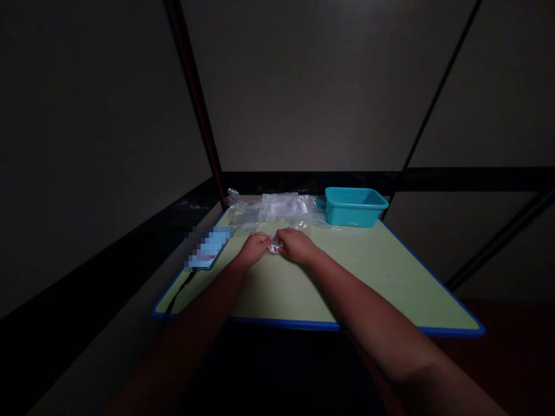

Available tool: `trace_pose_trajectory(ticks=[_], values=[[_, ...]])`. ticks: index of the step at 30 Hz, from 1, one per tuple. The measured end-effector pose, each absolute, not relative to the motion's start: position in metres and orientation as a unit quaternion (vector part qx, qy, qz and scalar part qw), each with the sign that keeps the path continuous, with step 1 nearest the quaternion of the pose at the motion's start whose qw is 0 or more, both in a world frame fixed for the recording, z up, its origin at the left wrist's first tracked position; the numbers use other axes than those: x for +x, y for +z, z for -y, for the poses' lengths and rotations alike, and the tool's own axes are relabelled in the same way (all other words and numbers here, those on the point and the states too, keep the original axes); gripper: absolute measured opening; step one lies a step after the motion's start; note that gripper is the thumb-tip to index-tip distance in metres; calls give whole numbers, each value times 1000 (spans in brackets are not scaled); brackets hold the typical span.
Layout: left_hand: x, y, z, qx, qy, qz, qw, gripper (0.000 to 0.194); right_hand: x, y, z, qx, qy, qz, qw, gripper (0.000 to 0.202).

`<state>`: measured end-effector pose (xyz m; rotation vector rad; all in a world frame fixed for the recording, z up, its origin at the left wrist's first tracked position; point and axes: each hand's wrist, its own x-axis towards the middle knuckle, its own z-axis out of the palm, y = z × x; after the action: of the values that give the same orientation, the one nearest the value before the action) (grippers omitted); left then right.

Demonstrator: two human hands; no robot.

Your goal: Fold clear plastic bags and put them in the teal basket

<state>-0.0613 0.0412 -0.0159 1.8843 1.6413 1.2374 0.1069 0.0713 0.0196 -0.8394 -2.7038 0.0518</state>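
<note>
A small, shiny clear plastic packet with some pink on it lies between my two hands, over the middle of the pale green table. My left hand is closed on the packet's left side. On its right side, the fingers of my right hand are pinched on it. The two hands are close together, and parts of the packet are hidden by the fingers. What is inside it is too small to tell.
Clear plastic bags spread along the table's back edge. A turquoise basket stands at the back right. On the left edge lies a phone-like flat device, partly blurred, with a dark strap. Walls rise behind and at the left.
</note>
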Motion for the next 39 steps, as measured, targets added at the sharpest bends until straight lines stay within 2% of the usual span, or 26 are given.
trace_pose_trajectory(ticks=[18, 31, 39], values=[[-62, -15, -40, 668, 419, -594, 157, 32, 105, 17, -68, -344, 23, 931, 121, 15], [-78, -11, -28, 704, 413, -558, 148, 3, 106, 14, -70, -344, 22, 929, 131, 15], [-77, -4, -24, 695, 403, -583, 120, 7, 106, 12, -73, -348, 34, 928, 126, 17]])
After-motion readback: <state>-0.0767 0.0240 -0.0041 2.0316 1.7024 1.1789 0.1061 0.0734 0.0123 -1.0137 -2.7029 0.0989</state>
